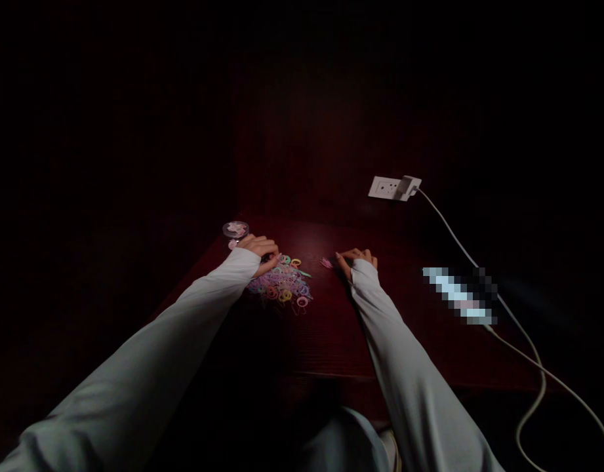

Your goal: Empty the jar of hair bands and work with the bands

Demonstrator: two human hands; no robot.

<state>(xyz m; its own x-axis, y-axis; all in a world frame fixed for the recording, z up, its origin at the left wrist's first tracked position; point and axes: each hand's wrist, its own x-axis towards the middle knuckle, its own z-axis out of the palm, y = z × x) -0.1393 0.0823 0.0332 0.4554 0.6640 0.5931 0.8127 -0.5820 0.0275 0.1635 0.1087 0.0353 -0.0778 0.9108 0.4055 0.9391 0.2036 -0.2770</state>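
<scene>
A pile of small colourful rings and clips lies on the dark red table. My left hand is at the pile's upper left edge, its fingers bent and pressed together; whatever they pinch is too small to make out. To the right of the pile, a little pink bunch rests on the table. My right hand is just right of that bunch, thumb and forefinger closed near it, and anything between them is too small to tell.
A clear round container with pink and white pieces stands behind my left hand, a pink piece beside it. At right lies a pixelated device with a white cable. A charger sits in the wall socket.
</scene>
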